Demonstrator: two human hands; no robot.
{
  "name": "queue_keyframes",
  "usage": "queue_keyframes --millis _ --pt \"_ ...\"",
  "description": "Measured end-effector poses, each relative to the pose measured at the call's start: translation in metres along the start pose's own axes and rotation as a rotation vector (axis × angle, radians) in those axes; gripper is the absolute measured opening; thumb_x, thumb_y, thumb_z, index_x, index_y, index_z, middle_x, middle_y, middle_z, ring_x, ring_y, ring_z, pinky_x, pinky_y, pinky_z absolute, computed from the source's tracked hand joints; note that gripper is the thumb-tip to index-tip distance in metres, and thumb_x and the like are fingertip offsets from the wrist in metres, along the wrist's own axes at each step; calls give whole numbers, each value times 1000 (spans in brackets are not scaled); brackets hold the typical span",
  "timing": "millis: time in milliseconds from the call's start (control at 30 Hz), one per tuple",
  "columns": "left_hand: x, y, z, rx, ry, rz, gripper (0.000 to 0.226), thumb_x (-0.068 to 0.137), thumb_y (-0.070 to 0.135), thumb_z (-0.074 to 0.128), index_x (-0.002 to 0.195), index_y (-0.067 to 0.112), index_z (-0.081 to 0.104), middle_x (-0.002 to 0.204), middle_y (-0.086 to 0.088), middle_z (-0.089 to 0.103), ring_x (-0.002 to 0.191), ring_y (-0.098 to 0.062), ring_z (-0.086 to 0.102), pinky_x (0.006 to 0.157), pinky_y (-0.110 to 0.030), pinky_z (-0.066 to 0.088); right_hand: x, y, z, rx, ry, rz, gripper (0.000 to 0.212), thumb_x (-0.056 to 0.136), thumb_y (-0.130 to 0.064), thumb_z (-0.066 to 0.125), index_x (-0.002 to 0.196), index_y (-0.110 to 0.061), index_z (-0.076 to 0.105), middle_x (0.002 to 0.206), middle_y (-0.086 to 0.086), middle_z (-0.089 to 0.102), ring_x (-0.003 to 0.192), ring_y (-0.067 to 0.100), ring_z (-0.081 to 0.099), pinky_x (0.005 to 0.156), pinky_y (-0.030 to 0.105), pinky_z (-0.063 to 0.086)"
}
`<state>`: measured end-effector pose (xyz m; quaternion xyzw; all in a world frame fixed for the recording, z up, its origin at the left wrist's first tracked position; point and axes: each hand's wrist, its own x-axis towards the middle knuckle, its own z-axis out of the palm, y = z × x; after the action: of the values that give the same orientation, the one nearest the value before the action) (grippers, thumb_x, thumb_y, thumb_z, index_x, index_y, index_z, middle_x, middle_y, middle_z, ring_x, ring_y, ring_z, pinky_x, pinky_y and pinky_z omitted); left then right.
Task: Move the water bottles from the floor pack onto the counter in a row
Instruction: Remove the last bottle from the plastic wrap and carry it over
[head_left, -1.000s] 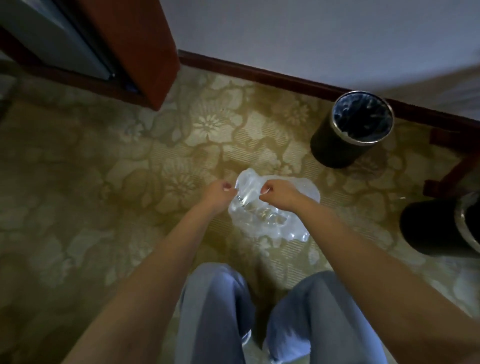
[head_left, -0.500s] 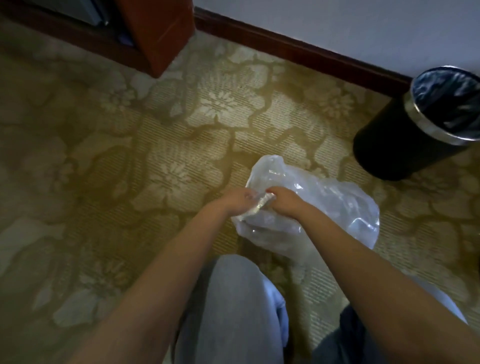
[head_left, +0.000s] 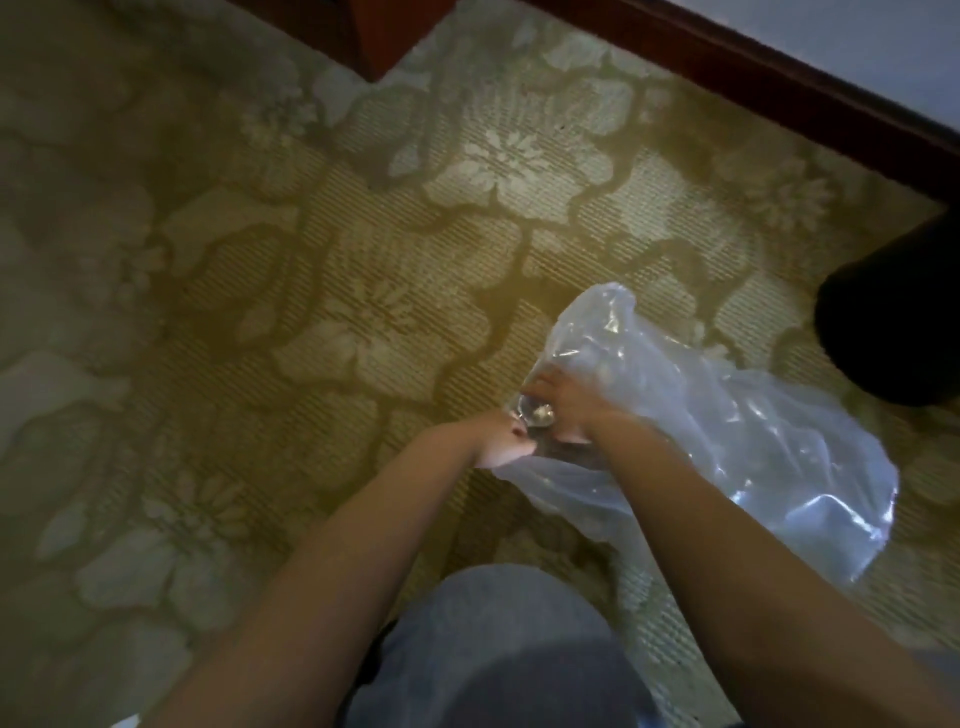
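A clear plastic pack (head_left: 727, 441) of water bottles lies on the patterned carpet, right of centre. The bottles inside are blurred and hard to make out through the wrap. My left hand (head_left: 501, 441) pinches the near left edge of the wrap. Just beyond it, my right hand (head_left: 569, 410) presses into the wrap with fingers curled on the plastic. Both forearms reach down from the bottom of the frame. No counter is in sight.
A black waste bin (head_left: 893, 322) stands at the right edge, close to the pack. A dark wooden skirting board (head_left: 779, 88) runs along the wall at the top right. A reddish wooden cabinet corner (head_left: 384, 36) sits at the top. My grey-trousered knee (head_left: 493, 649) is below.
The camera has dropped closer to the floor and swung left, so the bin slid to the right edge. Both hands stay on the wrap, and the right hand has pushed further into it.
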<state>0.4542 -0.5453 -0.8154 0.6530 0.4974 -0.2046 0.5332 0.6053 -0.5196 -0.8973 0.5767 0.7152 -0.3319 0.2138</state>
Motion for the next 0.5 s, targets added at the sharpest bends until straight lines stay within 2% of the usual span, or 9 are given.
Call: queue_keyframes --millis 67,167,233,300,333,400,433,500 --pt "1 0 5 19 -3 9 32 99 31 37 92 6 56 95 -9 44 79 -19 44 62 -28 31 2 -4 5 -95 28 22 66 87 -40 58 146 -35 28 151 -2 28 136 26 30 107 35 32" --pt "0 -5 9 -1 9 9 36 100 30 36 103 2 59 102 -17 54 91 -27 53 70 -30 34 -1 -14 10 -331 50 -41 53 96 -27 49 146 -17 33 150 9 33 136 29 32 96 11 30" --pt "2 -13 10 -30 20 9 27 100 26 35 99 8 56 109 -19 57 104 -32 56 75 -32 34 -1 -16 18 -366 126 -27 56 88 -29 62 140 -23 43 148 9 34 136 31 31 103 32 32" --pt "1 -17 10 -51 33 10 22 100 26 36 100 14 54 120 -19 57 111 -32 54 78 -31 35 -7 -18 19 -407 168 -11 62 79 -37 70 136 -28 47 147 6 35 137 33 28 101 49 38" --pt "0 -17 11 -71 36 5 25 100 27 36 106 13 56 127 -16 56 115 -30 53 81 -31 36 -8 -16 17 -458 163 -51 62 78 -41 71 135 -30 48 147 5 36 138 33 27 100 51 37" --pt "-3 -17 13 -148 51 -16 36 100 31 39 127 14 55 136 -10 50 121 -26 48 86 -29 36 -13 -14 7 -415 169 -90 54 81 -41 67 132 -31 52 148 4 38 138 31 28 103 50 31" --pt "-3 -17 12 -194 74 -18 38 99 32 41 130 15 54 137 -9 49 121 -25 48 87 -29 36 -14 -12 1 -362 170 -96 50 85 -39 64 132 -30 52 147 4 38 137 30 30 104 46 31" --pt "-5 -18 10 -286 149 -13 34 97 30 45 122 13 60 128 -9 57 112 -24 53 84 -28 39 -20 -9 -15 -221 160 -104 48 88 -33 63 133 -27 50 144 4 40 134 29 35 104 40 33"
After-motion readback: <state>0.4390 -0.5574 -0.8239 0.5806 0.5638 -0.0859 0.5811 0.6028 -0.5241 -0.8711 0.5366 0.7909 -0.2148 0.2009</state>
